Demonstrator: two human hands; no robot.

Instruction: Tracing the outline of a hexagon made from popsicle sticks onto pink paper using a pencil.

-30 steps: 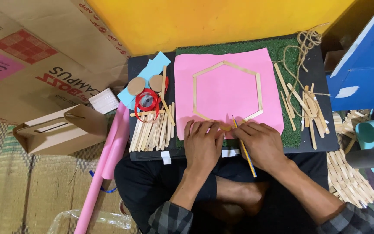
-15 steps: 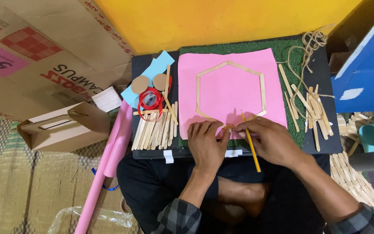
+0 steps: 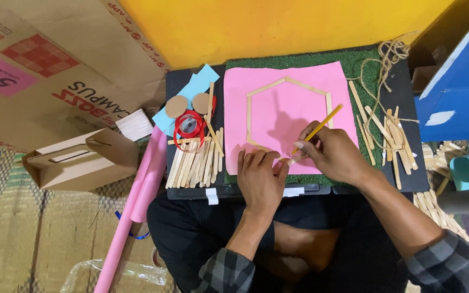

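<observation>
A pink paper sheet (image 3: pixel 305 87) lies on a green turf mat (image 3: pixel 299 57) on a dark board. A hexagon of wooden craft sticks (image 3: pixel 278 87) rests on the paper. My left hand (image 3: pixel 259 176) presses flat on the paper's near edge, fingers on the hexagon's lower sticks. My right hand (image 3: pixel 332 154) holds a yellow pencil (image 3: pixel 321 126) with its tip at the hexagon's lower side, next to the left fingertips.
A pile of craft sticks (image 3: pixel 194 160) and a red tape roll (image 3: pixel 187 126) lie left of the paper, with cardboard discs (image 3: pixel 176 106) on blue paper. More sticks (image 3: pixel 389 135) and twine (image 3: pixel 386 59) lie right. A cardboard box (image 3: pixel 77 160), pink roll (image 3: pixel 137 201) and blue box (image 3: pixel 460 81) stand around.
My right hand has raised the pencil from lying low and pointing toward me to an upright writing grip, tip on the paper. The left hand stays pressed near the hexagon's bottom.
</observation>
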